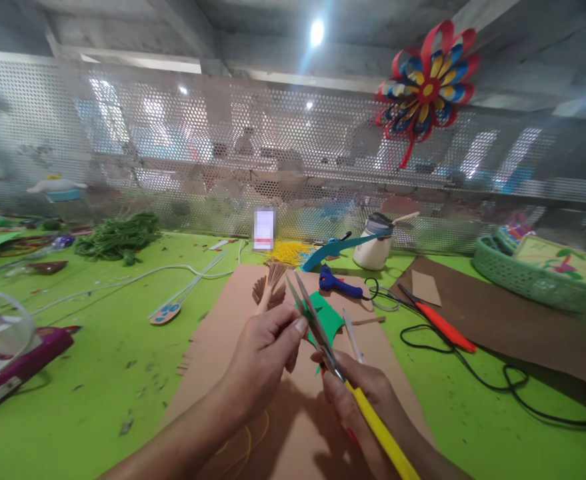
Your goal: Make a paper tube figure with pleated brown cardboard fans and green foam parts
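Observation:
Near the middle, my left hand (267, 340) is closed, its thumb and fingers pinching something small at the edge of the scissor blades; a bit of green seems to be there. My right hand (363, 393) is closed around scissors (320, 327) with a yellow handle, their blades pointing up and slightly apart. Behind the blades lies a green piece (329, 317) on a brown cardboard sheet (213, 333). A folded brown paper piece (271, 287) stands just beyond my left hand. The scissors and fingers partly hide the green piece.
A blue glue gun (340, 283) rests behind the green piece. To the right lie an orange-handled tool (445, 325), a black cord (473, 363) and a green basket (513, 270). A purple power strip (23, 367) is at left, green yarn (117, 237) behind. A white container (373, 247) stands at the back.

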Demonstrator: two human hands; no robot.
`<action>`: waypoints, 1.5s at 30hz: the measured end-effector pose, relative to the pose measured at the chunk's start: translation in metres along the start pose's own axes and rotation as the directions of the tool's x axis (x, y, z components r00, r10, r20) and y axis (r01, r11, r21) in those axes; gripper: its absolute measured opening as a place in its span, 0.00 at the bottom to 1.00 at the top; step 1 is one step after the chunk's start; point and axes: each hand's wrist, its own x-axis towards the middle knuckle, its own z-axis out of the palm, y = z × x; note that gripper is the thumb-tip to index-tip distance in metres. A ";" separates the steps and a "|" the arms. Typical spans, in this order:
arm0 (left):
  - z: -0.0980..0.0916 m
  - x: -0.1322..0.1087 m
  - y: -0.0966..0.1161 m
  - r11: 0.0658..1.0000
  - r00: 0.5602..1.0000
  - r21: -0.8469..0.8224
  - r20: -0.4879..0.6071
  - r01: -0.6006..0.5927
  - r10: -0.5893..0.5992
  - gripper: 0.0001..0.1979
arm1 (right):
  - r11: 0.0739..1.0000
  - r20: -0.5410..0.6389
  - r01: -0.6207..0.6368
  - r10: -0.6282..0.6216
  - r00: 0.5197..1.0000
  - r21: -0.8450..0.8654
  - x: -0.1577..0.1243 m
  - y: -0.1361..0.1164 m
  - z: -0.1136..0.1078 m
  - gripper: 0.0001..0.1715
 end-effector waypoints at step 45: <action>0.007 0.005 -0.012 0.910 0.994 -0.414 0.109 0.022 0.026 0.08 | 0.553 -0.115 -0.111 0.027 0.993 -0.826 0.018 0.132 -0.176 0.23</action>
